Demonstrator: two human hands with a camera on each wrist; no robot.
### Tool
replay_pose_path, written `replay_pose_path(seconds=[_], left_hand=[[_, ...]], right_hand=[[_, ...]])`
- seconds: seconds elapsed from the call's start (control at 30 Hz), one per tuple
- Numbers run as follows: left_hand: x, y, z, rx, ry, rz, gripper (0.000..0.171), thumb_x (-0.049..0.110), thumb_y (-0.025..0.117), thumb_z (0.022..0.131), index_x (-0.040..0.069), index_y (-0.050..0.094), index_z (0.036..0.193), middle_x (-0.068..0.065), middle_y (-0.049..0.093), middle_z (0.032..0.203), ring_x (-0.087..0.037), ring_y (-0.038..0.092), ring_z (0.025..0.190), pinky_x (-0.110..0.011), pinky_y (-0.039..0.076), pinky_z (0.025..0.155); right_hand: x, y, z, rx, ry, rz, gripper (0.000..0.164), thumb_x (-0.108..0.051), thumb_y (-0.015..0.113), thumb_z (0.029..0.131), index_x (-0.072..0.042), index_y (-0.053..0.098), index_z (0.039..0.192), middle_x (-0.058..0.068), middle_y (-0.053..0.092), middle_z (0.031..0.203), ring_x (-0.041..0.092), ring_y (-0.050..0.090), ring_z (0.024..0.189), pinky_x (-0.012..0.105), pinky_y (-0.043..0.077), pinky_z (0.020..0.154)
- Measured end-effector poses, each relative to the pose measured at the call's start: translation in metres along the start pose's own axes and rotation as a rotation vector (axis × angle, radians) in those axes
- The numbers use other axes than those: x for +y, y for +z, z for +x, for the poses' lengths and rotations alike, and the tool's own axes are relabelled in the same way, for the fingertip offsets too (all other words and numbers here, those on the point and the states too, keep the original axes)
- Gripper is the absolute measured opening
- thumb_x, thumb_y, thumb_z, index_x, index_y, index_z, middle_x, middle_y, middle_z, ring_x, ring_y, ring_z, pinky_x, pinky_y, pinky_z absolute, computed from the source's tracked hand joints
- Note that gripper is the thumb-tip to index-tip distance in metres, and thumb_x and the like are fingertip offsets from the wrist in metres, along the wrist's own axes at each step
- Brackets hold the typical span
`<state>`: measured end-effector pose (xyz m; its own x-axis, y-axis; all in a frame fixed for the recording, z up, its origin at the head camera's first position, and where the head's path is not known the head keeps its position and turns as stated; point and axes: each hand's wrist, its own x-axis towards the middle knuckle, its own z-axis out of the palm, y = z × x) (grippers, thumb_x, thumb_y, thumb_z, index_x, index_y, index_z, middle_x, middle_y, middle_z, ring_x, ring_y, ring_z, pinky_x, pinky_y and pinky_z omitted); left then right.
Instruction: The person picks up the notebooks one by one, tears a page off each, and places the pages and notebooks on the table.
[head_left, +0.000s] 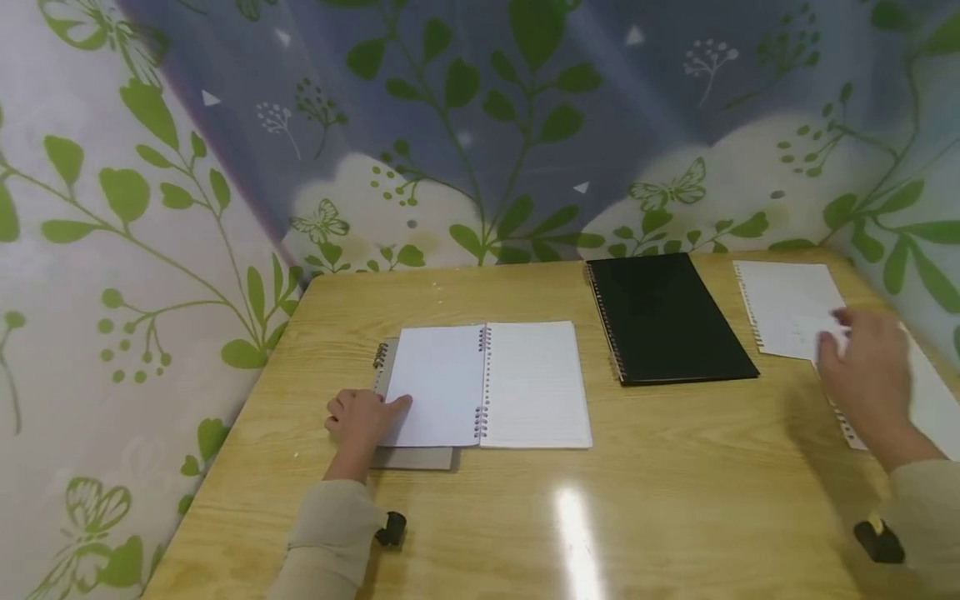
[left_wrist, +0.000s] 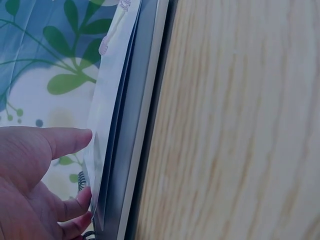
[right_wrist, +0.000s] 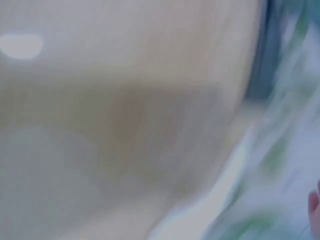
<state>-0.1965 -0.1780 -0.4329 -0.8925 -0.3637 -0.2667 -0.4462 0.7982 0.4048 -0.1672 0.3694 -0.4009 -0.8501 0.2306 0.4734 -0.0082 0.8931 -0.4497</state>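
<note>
A spiral notebook (head_left: 537,392) lies open on the table, its right-hand page faintly lined and its left-hand page plain. Grey cover board shows from under its left side. My left hand (head_left: 363,419) rests at the notebook's left edge, the thumb stretched over the page and the other fingers loosely bent beside the edge. In the left wrist view, the notebook (left_wrist: 131,120) appears edge-on beside that hand (left_wrist: 37,185). My right hand (head_left: 870,375) is over loose sheets with torn holes (head_left: 787,304), fingers apart and loosely bent. The right wrist view is blurred.
A black spiral-bound notebook (head_left: 671,321) lies closed between the open notebook and the loose sheets. Another white sheet (head_left: 930,400) extends along the table's right side. Leaf-patterned walls (head_left: 450,125) border the wooden table (head_left: 480,517) at the back and both sides.
</note>
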Motion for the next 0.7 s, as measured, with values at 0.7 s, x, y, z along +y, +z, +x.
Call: replay_pose_path(seconds=[0.7], left_hand=[[0.002, 0.001, 0.002, 0.021, -0.049, -0.017, 0.056, 0.048, 0.057, 0.083, -0.004, 0.059, 0.105, -0.027, 0.034, 0.122, -0.039, 0.025, 0.110, -0.052, 0.024, 0.094]], right_hand=[[-0.179, 0.115, -0.060, -0.841, -0.478, 0.029, 0.063, -0.035, 0.057, 0.089, -0.001, 0.038, 0.138, 0.021, 0.032, 0.145, 0.041, 0.029, 0.132, 0.055, 0.028, 0.106]])
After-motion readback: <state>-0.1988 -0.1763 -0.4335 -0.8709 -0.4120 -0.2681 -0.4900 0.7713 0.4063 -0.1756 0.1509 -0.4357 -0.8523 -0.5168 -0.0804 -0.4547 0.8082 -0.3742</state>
